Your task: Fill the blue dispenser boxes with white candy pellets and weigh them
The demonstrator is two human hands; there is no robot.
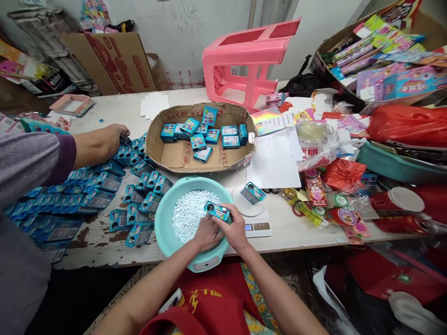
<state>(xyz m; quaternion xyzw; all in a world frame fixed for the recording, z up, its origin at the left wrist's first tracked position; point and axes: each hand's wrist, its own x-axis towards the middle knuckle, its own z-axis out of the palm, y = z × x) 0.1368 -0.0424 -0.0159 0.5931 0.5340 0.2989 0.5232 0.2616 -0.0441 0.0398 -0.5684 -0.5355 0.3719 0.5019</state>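
Note:
My right hand (235,228) grips a small blue candy box (217,211) above the near right part of a turquoise basin (162,232). The box has a round hole in its upward side. Small pale candies (188,209) fill much of the basin. Just below the box, my left hand (208,235) is low in the basin, its fingers bent and pressed together among the candies. What those fingers hold is hidden. Right of the basin stands a white kitchen scale (262,227), another blue box (253,193) tilted on its round plate.
Behind the basin, a cut-down cardboard box (174,160) holds several blue boxes. On the left, another person's hand (117,137) reaches over rows of blue boxes (98,186). A pink stool (244,51) lies tipped at the back. Papers (275,163) and packaged goods crowd the right.

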